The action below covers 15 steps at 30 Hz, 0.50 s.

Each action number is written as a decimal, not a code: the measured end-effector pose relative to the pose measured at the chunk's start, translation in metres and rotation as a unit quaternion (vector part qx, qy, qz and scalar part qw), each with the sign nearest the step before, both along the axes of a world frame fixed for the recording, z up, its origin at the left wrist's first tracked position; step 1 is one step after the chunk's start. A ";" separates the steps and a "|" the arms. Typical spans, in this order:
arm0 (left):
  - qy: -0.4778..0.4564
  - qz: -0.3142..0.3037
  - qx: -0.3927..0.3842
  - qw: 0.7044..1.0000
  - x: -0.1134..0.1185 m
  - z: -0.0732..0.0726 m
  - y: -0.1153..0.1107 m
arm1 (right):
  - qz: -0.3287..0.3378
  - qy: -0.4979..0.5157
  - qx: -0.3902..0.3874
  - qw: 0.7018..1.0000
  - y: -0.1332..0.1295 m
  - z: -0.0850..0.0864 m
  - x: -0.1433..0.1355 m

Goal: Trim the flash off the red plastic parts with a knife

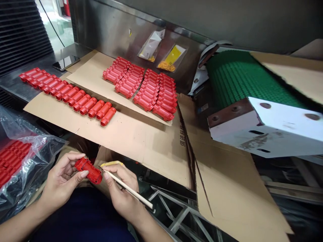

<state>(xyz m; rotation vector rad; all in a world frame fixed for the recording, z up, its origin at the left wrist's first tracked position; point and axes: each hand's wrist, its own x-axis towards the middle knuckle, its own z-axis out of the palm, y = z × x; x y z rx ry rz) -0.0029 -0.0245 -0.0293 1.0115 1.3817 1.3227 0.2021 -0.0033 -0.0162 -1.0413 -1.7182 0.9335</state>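
Note:
Between the thumb and fingers of my left hand is a red plastic sleeve, held tilted above my lap. My right hand pinches a thin pale stick tool, its dark tip close to the sleeve's right end; I cannot tell whether they touch. A yellow ring or band lies along the index finger of that hand. Beyond my hands, a row of red sleeves lies on the lower cardboard sheet. Stacked red sleeves stand in several columns on the raised cardboard.
A plastic-lined container of red parts is at my left. Two clear bags, one with a white label, one with yellow rings, lie behind the stacks. A phone rests far left. A green conveyor belt with a white metal end juts in right.

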 end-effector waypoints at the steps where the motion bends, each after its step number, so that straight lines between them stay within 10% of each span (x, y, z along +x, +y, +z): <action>1: -0.007 -0.016 -0.014 1.000 -0.001 -0.001 -0.001 | -0.005 0.029 -0.024 0.999 0.001 0.001 0.001; 15: -0.083 -0.096 -0.070 0.989 -0.004 -0.007 -0.007 | 0.025 0.124 -0.082 0.989 0.001 -0.003 -0.001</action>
